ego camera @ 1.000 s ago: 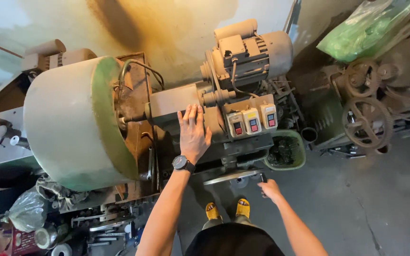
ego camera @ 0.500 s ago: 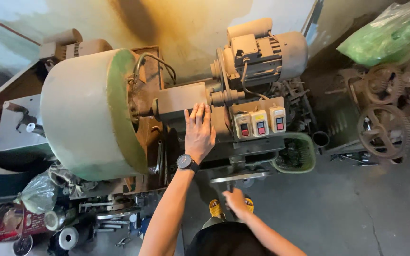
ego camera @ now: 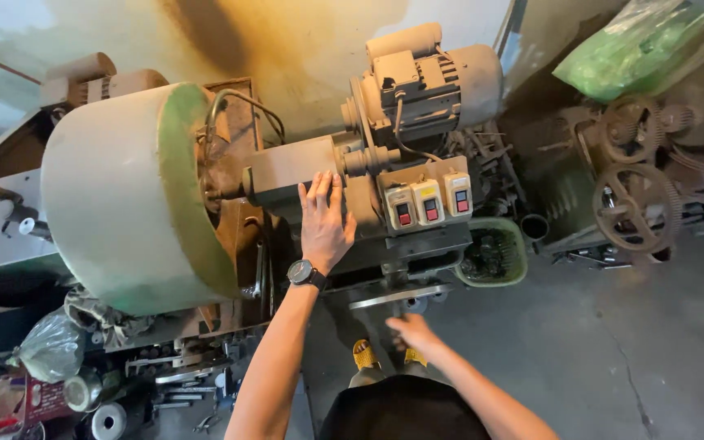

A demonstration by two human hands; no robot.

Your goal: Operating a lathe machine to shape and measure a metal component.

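My left hand (ego camera: 324, 222) lies flat, fingers spread, on the grey housing of an old machine (ego camera: 287, 173), just left of a box with three switches (ego camera: 429, 200). A black watch (ego camera: 306, 273) is on that wrist. My right hand (ego camera: 411, 329) hovers lower, fingers loosely curled and holding nothing, just below a flat metal bar (ego camera: 401, 295) that sticks out from the machine's front. Whether it touches the bar I cannot tell. Yellow shoes (ego camera: 366, 355) show beneath it.
A big drum-shaped cover with a green rim (ego camera: 128, 200) is at the left, an electric motor (ego camera: 433, 81) at the top. A green tub (ego camera: 492, 254) stands right of the switches, spoked wheels (ego camera: 635, 208) further right. Scrap parts and rolls (ego camera: 99, 399) crowd the lower left.
My right hand has come in leftward from the right side to just under the metal bar. The left hand has stayed flat on the housing. The view has shifted slightly.
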